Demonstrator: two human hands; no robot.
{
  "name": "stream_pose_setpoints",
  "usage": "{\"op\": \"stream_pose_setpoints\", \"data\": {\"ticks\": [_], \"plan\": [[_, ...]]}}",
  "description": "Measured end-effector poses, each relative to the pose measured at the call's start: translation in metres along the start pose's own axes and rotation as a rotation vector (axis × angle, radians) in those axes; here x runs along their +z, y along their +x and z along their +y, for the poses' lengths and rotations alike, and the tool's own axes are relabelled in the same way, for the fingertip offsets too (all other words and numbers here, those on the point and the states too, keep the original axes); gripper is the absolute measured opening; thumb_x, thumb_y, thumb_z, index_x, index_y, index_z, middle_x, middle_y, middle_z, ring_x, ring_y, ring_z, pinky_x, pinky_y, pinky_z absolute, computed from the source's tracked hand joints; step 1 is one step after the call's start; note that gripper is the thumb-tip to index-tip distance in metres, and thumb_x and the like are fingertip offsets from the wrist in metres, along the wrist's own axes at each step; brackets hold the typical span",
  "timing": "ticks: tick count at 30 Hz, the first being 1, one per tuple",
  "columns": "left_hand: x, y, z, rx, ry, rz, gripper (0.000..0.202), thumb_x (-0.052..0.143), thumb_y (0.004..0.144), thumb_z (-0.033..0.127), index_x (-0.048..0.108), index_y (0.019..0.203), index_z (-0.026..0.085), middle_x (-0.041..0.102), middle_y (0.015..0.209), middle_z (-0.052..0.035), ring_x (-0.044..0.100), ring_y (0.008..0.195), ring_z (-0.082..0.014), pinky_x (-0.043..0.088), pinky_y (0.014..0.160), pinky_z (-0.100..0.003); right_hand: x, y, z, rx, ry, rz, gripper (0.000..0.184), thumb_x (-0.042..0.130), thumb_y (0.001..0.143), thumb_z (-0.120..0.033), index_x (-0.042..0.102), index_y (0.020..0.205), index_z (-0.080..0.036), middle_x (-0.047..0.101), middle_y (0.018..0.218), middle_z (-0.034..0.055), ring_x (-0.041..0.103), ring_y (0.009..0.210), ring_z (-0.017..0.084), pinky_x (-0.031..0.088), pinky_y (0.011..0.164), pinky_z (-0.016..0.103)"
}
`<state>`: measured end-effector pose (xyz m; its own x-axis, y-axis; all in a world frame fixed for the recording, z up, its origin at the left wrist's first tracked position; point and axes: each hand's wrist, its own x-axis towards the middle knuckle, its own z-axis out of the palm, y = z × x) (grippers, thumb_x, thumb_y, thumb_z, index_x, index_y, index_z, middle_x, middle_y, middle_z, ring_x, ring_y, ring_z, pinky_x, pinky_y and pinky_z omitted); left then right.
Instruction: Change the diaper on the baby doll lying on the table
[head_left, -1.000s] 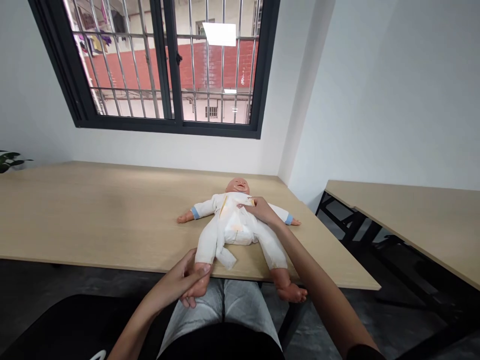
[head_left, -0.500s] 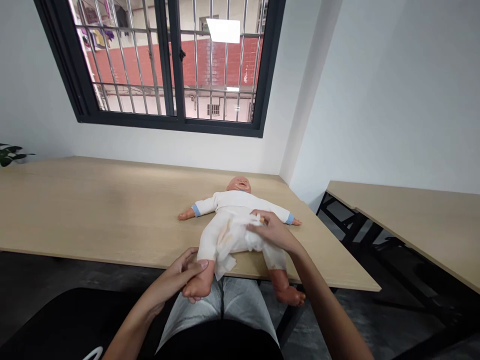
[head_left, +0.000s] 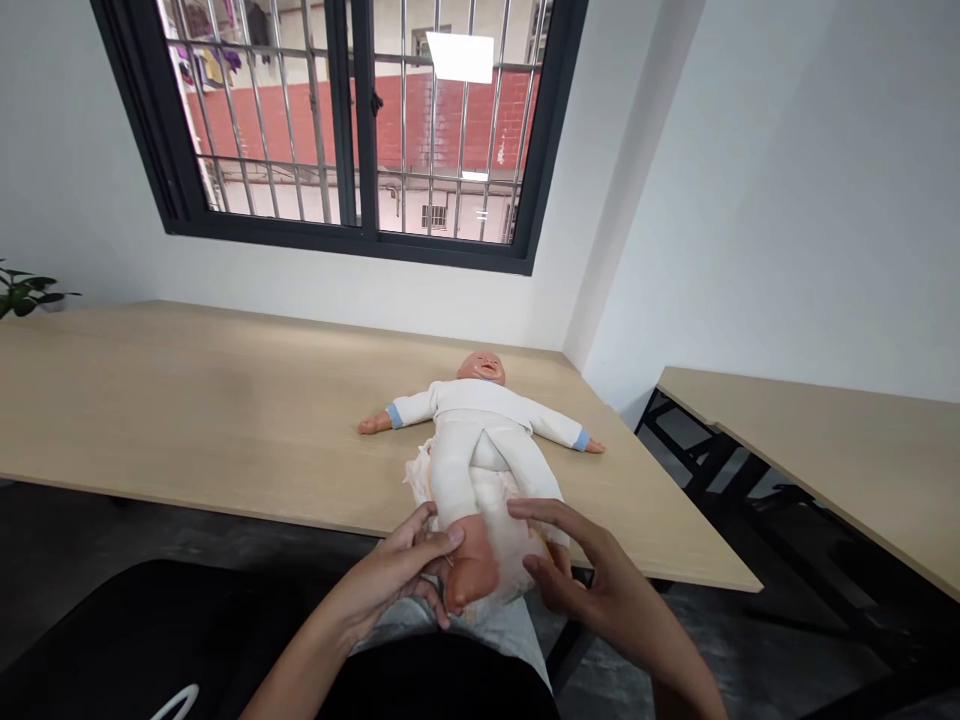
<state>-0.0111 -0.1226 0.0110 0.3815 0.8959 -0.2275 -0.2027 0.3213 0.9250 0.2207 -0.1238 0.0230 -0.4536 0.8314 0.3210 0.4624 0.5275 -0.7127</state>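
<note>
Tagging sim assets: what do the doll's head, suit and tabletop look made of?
The doll's head looks like moulded vinyl or similar plastic: smooth, faintly glossy, sculpted features. The white suit looks like soft knit fabric, probably cotton: matte, creased at the limbs. The tabletop looks like pale wood-grain laminate, satin finish; veneer possible.

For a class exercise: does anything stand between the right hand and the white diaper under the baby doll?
Nothing visible does. The right hand hangs just over the white diaper under the baby doll; the doll's second foot sits beside its fingers.
</note>
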Motion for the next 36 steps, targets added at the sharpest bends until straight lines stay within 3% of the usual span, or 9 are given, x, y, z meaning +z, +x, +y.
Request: {"op": "stream_pose_setpoints", "data": {"ticks": [3,7,14,17,20,22,27,29,36], "plan": [[0.008,0.007,0.000,0.013,-0.132,-0.078,0.040,0.066,0.080,0.043,0.049,0.104,0.016,0.066,0.071,-0.0049,0.065,0.060,-0.0201,0.050,0.047,-0.026,0.027,-0.009,0.000,0.090,-0.011,0.142,0.038,0.045,0.094,-0.037,0.051,0.129,-0.026,0.058,0.128,0.0083,0.056,0.118,0.022,0.048,0.097,0.035],[0.015,0.023,0.004,-0.048,-0.427,-0.156,0.025,0.061,0.085,0.031,0.059,0.097,0.009,0.068,0.080,-0.0078,0.066,0.071,-0.0172,0.052,0.070,-0.028,0.051,-0.017,-0.006,0.172,-0.074,0.256,0.037,0.034,0.098,-0.037,0.048,0.131,-0.028,0.057,0.129,0.0059,0.055,0.119,0.021,0.047,0.098,0.035],[0.042,0.053,0.003,-0.088,-0.686,-0.128,0.040,0.047,0.093,0.039,0.057,0.119,0.010,0.072,0.091,-0.0116,0.068,0.078,-0.0214,0.049,0.081,-0.031,0.026,-0.023,0.013,0.250,-0.255,0.564,0.043,0.045,0.091,-0.051,0.055,0.119,-0.021,0.055,0.129,0.0120,0.048,0.123,0.029,0.042,0.101,0.047],[0.051,0.060,-0.004,-0.099,-0.792,-0.143,0.046,0.048,0.091,0.046,0.059,0.119,0.011,0.073,0.084,-0.0093,0.069,0.078,-0.0222,0.048,0.084,-0.032,0.020,-0.020,0.035,0.377,-0.134,0.499,0.055,0.041,0.090,-0.057,0.048,0.127,-0.017,0.053,0.132,0.0153,0.048,0.124,0.031,0.037,0.105,0.052],[0.053,0.063,-0.004,-0.114,-0.844,-0.198,0.050,0.049,0.090,0.050,0.060,0.119,0.011,0.073,0.091,-0.0101,0.069,0.086,-0.0229,0.047,0.087,-0.030,0.019,-0.015,0.049,0.339,0.128,0.390,0.052,0.035,0.093,-0.056,0.044,0.131,-0.021,0.053,0.134,0.0114,0.050,0.123,0.025,0.042,0.103,0.042],[0.052,0.063,-0.002,-0.112,-0.833,-0.247,0.054,0.048,0.089,0.054,0.060,0.119,0.011,0.072,0.099,-0.0113,0.068,0.092,-0.0230,0.047,0.085,-0.029,0.018,-0.011,0.054,0.308,0.219,0.454,0.051,0.038,0.092,-0.057,0.046,0.129,-0.023,0.052,0.135,0.0102,0.050,0.124,0.025,0.044,0.101,0.040],[0.047,0.065,0.002,-0.106,-0.773,-0.358,0.064,0.045,0.084,0.067,0.063,0.115,0.013,0.073,0.092,-0.0116,0.069,0.086,-0.0255,0.049,0.076,-0.031,0.019,-0.006,0.049,0.208,0.572,0.476,0.059,0.037,0.087,-0.067,0.047,0.126,-0.024,0.050,0.136,0.0144,0.066,0.090,0.025,0.054,0.081,0.042],[0.047,0.066,0.010,-0.065,-0.781,-0.438,0.064,0.043,0.084,0.068,0.063,0.114,0.015,0.073,0.091,-0.0122,0.069,0.084,-0.0267,0.049,0.078,-0.036,0.021,-0.006,0.037,0.112,0.609,0.473,0.057,0.040,0.087,-0.065,0.049,0.126,-0.024,0.049,0.136,0.0137,0.065,0.095,0.024,0.054,0.084,0.041],[0.056,0.075,0.070,-0.064,-0.707,-0.520,0.050,0.035,0.090,0.050,0.062,0.071,0.012,0.065,0.064,-0.0083,0.068,0.079,-0.0243,0.048,0.087,-0.037,0.027,-0.015,0.016,-0.028,-0.140,0.857,0.033,0.045,0.094,-0.040,0.053,0.121,-0.021,0.058,0.121,0.0117,0.054,0.114,0.025,0.043,0.097,0.045]]}}
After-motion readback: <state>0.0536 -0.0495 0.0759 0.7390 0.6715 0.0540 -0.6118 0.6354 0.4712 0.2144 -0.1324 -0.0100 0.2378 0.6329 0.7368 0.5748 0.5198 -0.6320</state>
